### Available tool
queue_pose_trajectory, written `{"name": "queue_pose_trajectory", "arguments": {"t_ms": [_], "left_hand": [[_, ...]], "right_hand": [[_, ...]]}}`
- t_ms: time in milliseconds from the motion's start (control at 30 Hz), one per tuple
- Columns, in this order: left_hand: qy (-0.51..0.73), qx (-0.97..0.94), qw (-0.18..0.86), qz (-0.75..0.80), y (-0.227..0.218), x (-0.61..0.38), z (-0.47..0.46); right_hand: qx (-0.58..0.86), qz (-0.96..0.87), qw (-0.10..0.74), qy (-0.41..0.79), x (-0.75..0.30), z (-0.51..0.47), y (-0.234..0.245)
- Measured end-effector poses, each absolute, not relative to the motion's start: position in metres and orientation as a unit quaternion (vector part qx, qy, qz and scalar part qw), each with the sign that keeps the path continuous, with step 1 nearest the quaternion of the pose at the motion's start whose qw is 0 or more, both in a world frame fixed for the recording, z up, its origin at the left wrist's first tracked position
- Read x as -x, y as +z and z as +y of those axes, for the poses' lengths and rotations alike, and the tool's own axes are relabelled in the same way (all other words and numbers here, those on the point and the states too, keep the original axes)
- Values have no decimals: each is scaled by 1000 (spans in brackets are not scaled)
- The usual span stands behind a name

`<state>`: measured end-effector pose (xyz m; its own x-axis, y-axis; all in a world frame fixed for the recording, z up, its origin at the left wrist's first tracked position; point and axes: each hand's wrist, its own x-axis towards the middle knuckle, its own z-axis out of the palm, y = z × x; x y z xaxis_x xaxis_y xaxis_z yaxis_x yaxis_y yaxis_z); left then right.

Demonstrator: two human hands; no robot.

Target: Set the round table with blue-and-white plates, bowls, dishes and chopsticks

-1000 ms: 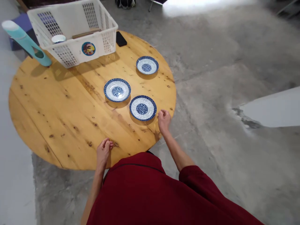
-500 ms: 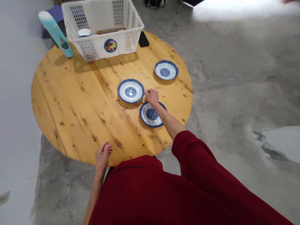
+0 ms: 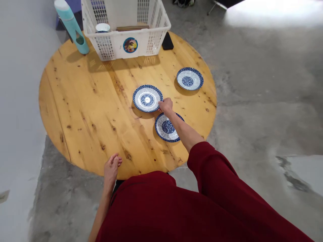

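My right hand [image 3: 166, 105] pinches the right rim of a blue-and-white plate [image 3: 144, 101], thumb on top and fingers beneath. Whether this plate rests on the table or is slightly raised I cannot tell. Below my right wrist lies a second patterned plate [image 3: 165, 131], partly covered by the forearm. A third such plate [image 3: 189, 80] sits farther back on the right. My left hand [image 3: 111, 167] hovers by the table's near edge, holding nothing, its fingers loosely bent and a little apart.
The round wooden table [image 3: 83, 97] carries a white plastic basket [image 3: 151, 42] at the back, with a bowl [image 3: 103, 28] and brown sticks [image 3: 132, 28] inside. A turquoise bottle [image 3: 73, 28] stands left of it; a black phone [image 3: 167, 42] lies to its right.
My right hand, beside the middle plate before, now grips its rim. The whole view has shifted slightly. My left hand stays about where it was.
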<state>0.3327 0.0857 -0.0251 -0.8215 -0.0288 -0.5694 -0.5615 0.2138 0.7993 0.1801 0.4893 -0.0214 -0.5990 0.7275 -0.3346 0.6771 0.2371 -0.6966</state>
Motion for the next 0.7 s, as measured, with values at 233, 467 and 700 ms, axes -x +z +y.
{"name": "queue_pose_trajectory", "arguments": {"t_ms": [233,467,700], "left_hand": [[601,192,236,739,-26,-326,88],[599,199,241,737,-27,-325,86],[603,189,241,737,-30,-326,84]], "right_hand": [[453,-762,43,462,-174,481,-18],[437,-750,52,494,-146,459,-25],[393,-792,24,466,-143,456,-18]]}}
